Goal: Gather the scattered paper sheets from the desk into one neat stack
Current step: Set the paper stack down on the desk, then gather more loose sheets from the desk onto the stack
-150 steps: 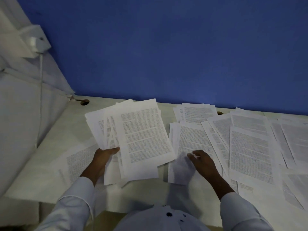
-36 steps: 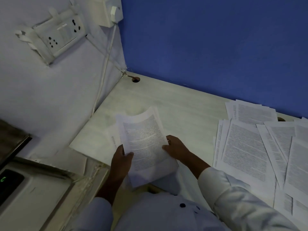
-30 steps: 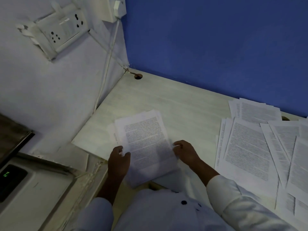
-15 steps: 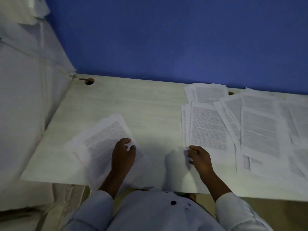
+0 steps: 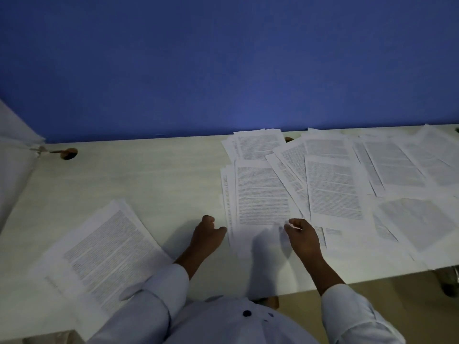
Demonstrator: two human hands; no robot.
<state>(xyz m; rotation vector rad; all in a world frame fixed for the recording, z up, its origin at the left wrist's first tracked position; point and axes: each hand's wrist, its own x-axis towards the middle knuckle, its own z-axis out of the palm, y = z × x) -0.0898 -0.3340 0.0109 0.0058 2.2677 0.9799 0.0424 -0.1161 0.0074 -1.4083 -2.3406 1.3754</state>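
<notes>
Paper sheets [image 5: 335, 184], all printed with dense text, lie spread and overlapping across the right half of a pale, faintly grained desk [image 5: 154, 184]. They reach from the back edge to the front edge and run out of view on the right. A gathered stack [image 5: 106, 254] lies apart from them at the front left of the desk, turned at an angle, its edges roughly even. Bare desk separates it from the spread.

A blue wall [image 5: 223, 70] rises straight behind the desk, and a white panel [image 5: 15, 155] closes off the left side. A round cable hole [image 5: 68, 153] sits at the back left corner. A second hole [image 5: 288, 139] peeks out between sheets at the back. The light is dim and bluish.

The left hand [image 5: 207, 238] rests on bare desk just left of the spread, fingers curled under and holding nothing. Its thumb points right towards the edge of the nearest sheet [image 5: 258, 194]; I cannot tell whether it touches.

The right hand [image 5: 301, 235] lies on that same sheet near its lower right part, fingers bent in and pinching the paper, a sliver of white showing between them. The sheet's near end is blurred and reaches the desk's front edge. Both forearms wear pale sleeves [image 5: 164, 286].
</notes>
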